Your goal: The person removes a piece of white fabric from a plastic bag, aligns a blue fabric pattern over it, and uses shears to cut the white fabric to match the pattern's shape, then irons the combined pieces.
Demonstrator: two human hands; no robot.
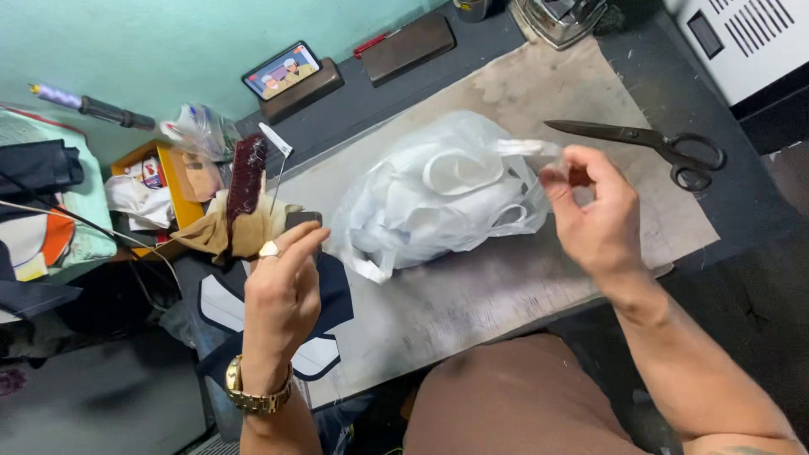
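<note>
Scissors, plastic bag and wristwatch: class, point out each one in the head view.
scissors (pixel 649 137), head view, on the pivot where blades meet handles.
plastic bag (pixel 421 211), head view, on its bulging white middle.
wristwatch (pixel 253 394), head view, on the gold band at the left wrist.

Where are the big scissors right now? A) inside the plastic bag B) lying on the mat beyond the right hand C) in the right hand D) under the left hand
B: the scissors lie flat on the mat, apart from the right hand, which pinches a clear strip from the plastic bag.
</note>
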